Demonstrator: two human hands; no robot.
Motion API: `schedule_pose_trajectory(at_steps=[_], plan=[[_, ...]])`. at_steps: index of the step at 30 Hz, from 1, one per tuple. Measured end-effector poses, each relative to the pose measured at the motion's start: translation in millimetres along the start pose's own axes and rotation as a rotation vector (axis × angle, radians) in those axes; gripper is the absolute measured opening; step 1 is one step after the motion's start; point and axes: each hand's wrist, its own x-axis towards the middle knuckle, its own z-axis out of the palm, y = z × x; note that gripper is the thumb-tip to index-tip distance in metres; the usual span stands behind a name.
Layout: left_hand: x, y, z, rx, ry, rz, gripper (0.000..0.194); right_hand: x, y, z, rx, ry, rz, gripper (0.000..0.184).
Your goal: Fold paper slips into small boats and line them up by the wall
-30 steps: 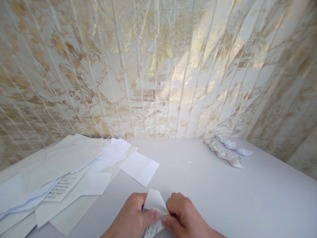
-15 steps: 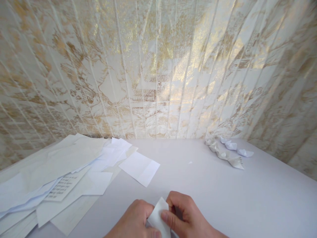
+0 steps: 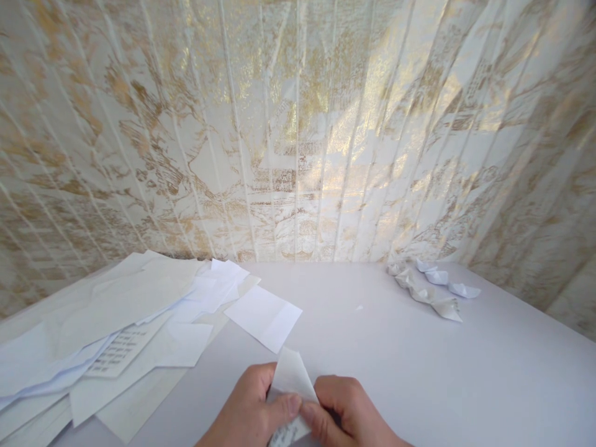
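Observation:
A folded piece of paper (image 3: 292,372) is pinched between both hands at the bottom centre, its pointed end up and some print showing near its lower part. My left hand (image 3: 256,403) grips its left side, thumb laid across the front. On the right edge, my right hand (image 3: 347,410) closes with its thumb pressed beside the left thumb and its fingers curled. The fingers behind the paper are hidden.
A heap of loose paper sheets (image 3: 139,304) covers the table's left side. One white sheet (image 3: 264,316) lies just right of it. Folded paper boats (image 3: 436,277) and crumpled-looking greyish folded papers (image 3: 421,292) sit at the back right. A small paper scrap (image 3: 359,307) lies mid-table, before a patterned curtain (image 3: 298,136).
Half a second ago the paper was tilted right with a blank face showing. Now it is turned back, its tip higher, print visible again, and both thumbs meet on it.

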Motion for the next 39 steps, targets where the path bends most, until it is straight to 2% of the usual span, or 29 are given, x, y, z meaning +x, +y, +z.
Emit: schedule_pose_trajectory(at_steps=[3, 8, 16, 20, 24, 28, 33, 39], plan=[[-3.3, 8.5, 1.3, -0.042, -0.045, 0.007, 0.027, -0.3, -1.8, -0.1, 0.029, 0.039, 0.013, 0.049], [-7.3, 21.1, 5.0, -0.094, -0.058, -0.038, 0.025, -1.1, 0.2, -0.5, 0.005, 0.106, -0.058, 0.048], [1.5, 9.8, -1.2, -0.086, -0.071, -0.083, 0.028, -1.7, 2.1, -3.7, 0.043, 0.129, 0.038, 0.049], [1.9, 7.6, -1.9, -0.078, -0.031, -0.101, 0.025, -1.3, 5.4, -4.4, 0.111, 0.123, 0.069, 0.049], [1.3, 6.8, -5.0, -0.115, -0.042, -0.098, 0.03, -0.7, 8.6, -8.5, 0.344, 0.1, 0.09, 0.046], [0.9, 6.9, -8.8, -0.413, -0.113, 0.013, 0.042, -1.1, 9.4, -13.4, 0.543, 0.04, 0.108, 0.044], [1.1, 3.9, -10.6, -0.583, -0.161, -0.004, 0.034, -1.5, 9.4, -13.8, 0.566, -0.087, 0.093, 0.047], [1.1, -1.4, -9.8, -0.59, -0.16, -0.016, 0.034, -1.4, 11.0, -13.4, 0.568, -0.121, 0.062, 0.047]])
